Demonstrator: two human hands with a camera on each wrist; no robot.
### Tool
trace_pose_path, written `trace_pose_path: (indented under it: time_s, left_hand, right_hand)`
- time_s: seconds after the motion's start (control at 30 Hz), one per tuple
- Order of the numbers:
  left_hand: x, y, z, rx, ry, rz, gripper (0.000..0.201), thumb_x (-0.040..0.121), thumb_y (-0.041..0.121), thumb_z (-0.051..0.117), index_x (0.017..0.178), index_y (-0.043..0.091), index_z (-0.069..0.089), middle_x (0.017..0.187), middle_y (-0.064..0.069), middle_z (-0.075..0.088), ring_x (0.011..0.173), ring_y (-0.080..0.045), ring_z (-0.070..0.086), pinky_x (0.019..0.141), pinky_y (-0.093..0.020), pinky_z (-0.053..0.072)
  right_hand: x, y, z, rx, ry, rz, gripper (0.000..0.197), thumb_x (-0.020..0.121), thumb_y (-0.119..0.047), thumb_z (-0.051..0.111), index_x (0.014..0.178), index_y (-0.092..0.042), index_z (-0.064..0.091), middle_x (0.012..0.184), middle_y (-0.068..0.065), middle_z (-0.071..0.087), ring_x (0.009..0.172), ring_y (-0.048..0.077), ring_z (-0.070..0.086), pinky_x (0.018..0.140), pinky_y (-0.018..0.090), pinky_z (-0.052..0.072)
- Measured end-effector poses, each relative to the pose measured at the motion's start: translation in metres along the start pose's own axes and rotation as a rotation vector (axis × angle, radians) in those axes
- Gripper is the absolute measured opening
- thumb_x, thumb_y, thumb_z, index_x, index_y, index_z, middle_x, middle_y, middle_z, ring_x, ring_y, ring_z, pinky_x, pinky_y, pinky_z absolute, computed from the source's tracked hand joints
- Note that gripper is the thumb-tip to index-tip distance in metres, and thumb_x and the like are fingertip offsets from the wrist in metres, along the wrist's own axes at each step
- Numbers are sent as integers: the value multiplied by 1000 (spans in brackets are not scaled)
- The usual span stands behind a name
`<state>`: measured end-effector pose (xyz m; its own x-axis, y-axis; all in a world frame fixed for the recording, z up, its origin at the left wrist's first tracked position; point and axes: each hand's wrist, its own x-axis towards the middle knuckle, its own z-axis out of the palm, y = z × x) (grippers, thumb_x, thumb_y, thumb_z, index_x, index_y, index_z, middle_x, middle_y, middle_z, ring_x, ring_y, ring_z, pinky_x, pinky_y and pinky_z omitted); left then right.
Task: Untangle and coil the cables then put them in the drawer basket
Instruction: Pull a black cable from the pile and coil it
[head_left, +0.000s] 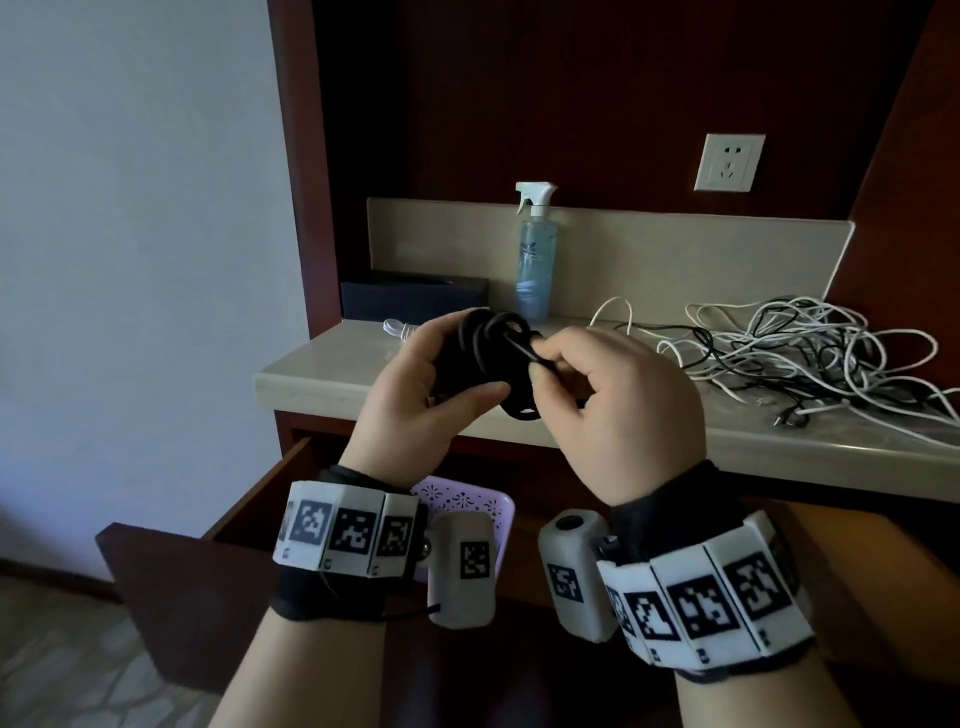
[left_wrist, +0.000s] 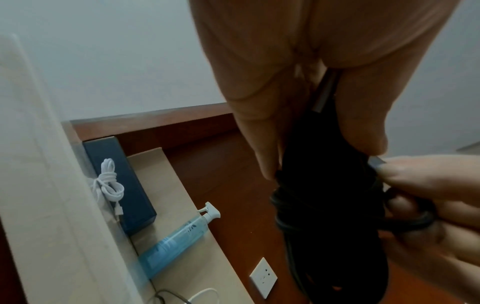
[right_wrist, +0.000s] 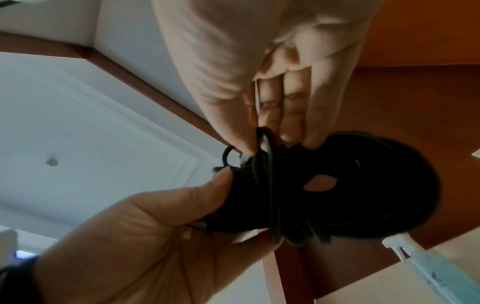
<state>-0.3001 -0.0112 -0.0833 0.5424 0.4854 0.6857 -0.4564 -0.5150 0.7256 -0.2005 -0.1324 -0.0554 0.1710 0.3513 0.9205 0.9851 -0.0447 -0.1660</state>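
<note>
here we have the black cable (head_left: 485, 358) bundled into a coil and held up over the near edge of the worktop (head_left: 332, 364), above the open drawer (head_left: 197, 582). our left hand (head_left: 415, 400) grips the coil, fingers curled round its loops and thumb across the front. our right hand (head_left: 618, 410) pinches the loose end between thumb and fingertips and is leading it round the middle of the bundle.

to finish this wrap well, we judge the left hand should keep the loops flat and even so none slips out, while the right draws the end snug, not so hard that the coil buckles, and tucks the plug under a turn so it locks.

the basket (head_left: 467, 506) sits in the drawer just below our wrists, so the drop should be short. a white coiled cable (left_wrist: 109, 183) lies at the far left of the worktop by a dark box (head_left: 413, 301) and a spray bottle (head_left: 535, 260). the tangle of cables (head_left: 789, 353) on the right still needs sorting.
</note>
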Motion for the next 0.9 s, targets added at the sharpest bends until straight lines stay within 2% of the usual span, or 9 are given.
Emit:
trace_pose_path:
  time_s: [0.13, 0.23, 0.33, 0.43, 0.57, 0.67, 0.73, 0.8, 0.9]
  left_hand:
    - [-1, 1, -2, 137, -32, 6, 53, 75, 13, 74, 113, 44, 52, 103, 20, 65, 103, 3, 60, 88, -13, 46]
    - [-2, -3, -1, 137, -42, 21, 52, 69, 23, 69, 106, 58, 58, 107, 6, 65, 99, -16, 63, 78, -25, 52]
    - [0, -2, 5, 119, -52, 60, 51, 71, 18, 67, 109, 52, 61, 105, -1, 61, 87, -21, 60, 64, -21, 49]
    - [1, 4, 9, 99, -35, 108, 43, 72, 25, 65, 113, 38, 64, 108, 8, 60, 89, -20, 59, 66, -24, 49]
    - [1, 11, 14, 160, -42, 120, 47, 74, 16, 70, 114, 38, 58, 106, 23, 58, 99, -13, 60, 73, -25, 55]
    - [-1, 14, 16, 116, -64, 64, 47, 79, 5, 67, 112, 37, 59, 106, 17, 58, 81, -13, 62, 62, -18, 52]
    - [-2, 16, 16, -8, -48, -5, 43, 75, 10, 70, 109, 35, 65, 106, 13, 62, 80, -12, 63, 57, -20, 48]
    - [-2, 16, 16, -110, 4, -62, 42, 70, 15, 70, 107, 37, 69, 108, 3, 66, 91, -14, 63, 59, -23, 46]
    - [-1, 20, 17, -283, 43, -152, 42, 75, 0, 68, 107, 28, 68, 94, -10, 69, 86, -23, 60, 66, -31, 45]
  right_hand:
    - [-5, 7, -1, -54, -60, 25, 10, 70, -20, 65, 78, -18, 71, 69, -4, 67, 62, 21, 61, 56, 18, 34]
    - [-6, 10, -8, -133, -88, 23, 8, 68, -21, 66, 74, -19, 70, 68, -4, 65, 63, 22, 59, 56, 18, 31]
    - [-4, 5, -16, -193, -71, 17, 5, 68, -20, 65, 72, -19, 68, 66, -4, 63, 61, 24, 57, 55, 19, 29]
    - [0, 3, -23, -150, -37, 38, 6, 70, -20, 63, 74, -18, 68, 66, -3, 62, 61, 24, 57, 54, 20, 31]
    - [-4, 4, -22, -119, 15, 81, 8, 71, -18, 64, 77, -16, 69, 68, -3, 64, 62, 21, 59, 54, 18, 30]
    - [-7, 5, -22, -123, 42, 43, 8, 74, -16, 63, 79, -15, 69, 71, -1, 65, 65, 23, 59, 54, 22, 29]
    - [-5, 4, -23, -139, 55, -11, 11, 78, -19, 60, 82, -15, 70, 74, -1, 65, 68, 23, 60, 56, 23, 32]
    - [-2, 3, -21, -122, 49, -24, 14, 79, -22, 56, 83, -16, 68, 76, -3, 65, 68, 21, 60, 55, 25, 37]
    - [-1, 7, -16, -80, 57, 25, 11, 77, -24, 55, 79, -16, 64, 73, -5, 64, 66, 17, 59, 54, 26, 38]
